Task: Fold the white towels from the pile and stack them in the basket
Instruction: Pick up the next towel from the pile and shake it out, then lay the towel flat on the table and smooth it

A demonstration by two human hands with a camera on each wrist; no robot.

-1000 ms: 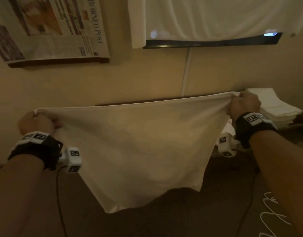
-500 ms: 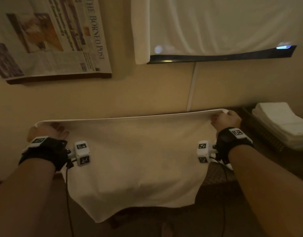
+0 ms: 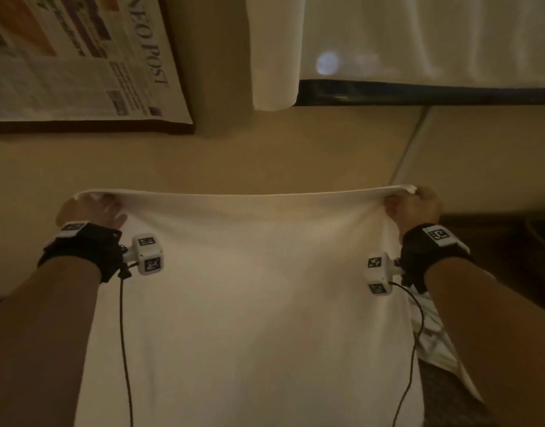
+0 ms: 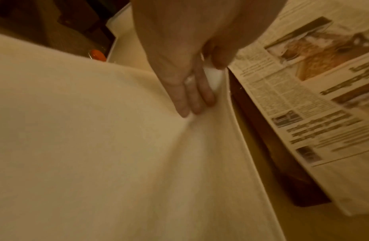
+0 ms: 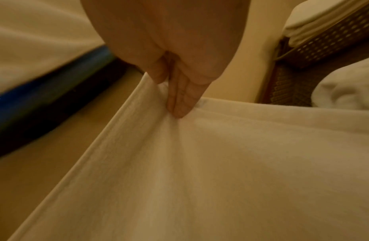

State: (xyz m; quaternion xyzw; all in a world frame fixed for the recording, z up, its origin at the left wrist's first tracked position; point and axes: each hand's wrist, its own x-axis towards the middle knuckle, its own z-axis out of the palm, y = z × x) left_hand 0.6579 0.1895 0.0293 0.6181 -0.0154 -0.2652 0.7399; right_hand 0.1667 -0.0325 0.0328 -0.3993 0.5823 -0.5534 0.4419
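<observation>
A white towel (image 3: 252, 297) hangs spread out in front of me, its top edge stretched level between both hands. My left hand (image 3: 89, 209) pinches the top left corner, fingers and thumb pressed on the cloth (image 4: 191, 101). At the top right corner my right hand (image 3: 415, 204) pinches the hem (image 5: 175, 104). The towel's lower part runs out of the head view. In the right wrist view a dark perforated basket (image 5: 328, 42) holds folded white towels (image 5: 315, 18), and a crumpled white towel pile (image 5: 344, 91) lies beside it.
A beige wall (image 3: 265, 149) is close ahead. On it hang a framed newspaper (image 3: 80, 66) at upper left and a white cloth over a dark bar (image 3: 419, 94) at upper right. A dark patterned surface (image 3: 443, 389) shows at lower right under more white cloth.
The right hand came down level with the left, so the slanted top edge is now straight. The towel now hangs flat and closer to me. The basket left the head view.
</observation>
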